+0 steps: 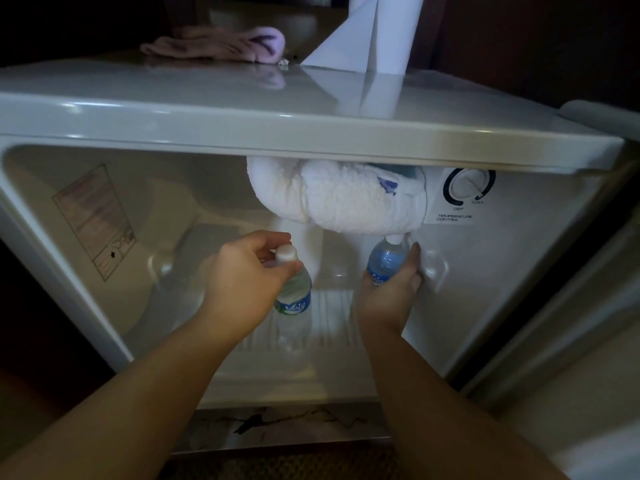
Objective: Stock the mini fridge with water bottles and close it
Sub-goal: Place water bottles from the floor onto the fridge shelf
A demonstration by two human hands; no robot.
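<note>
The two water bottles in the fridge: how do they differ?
The left bottle has a green-and-blue label and looks clear; the right bottle looks blue. The left hand pinches the left bottle near its cap; the right hand wraps the right bottle's body, further back under frost. Both have white caps.

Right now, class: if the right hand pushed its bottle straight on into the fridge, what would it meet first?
Probably the frosted ice mass overhanging the blue-labelled bottle held by the right hand. The cap already looks tucked against its underside; otherwise the fridge's back wall. Depth is unclear.
</note>
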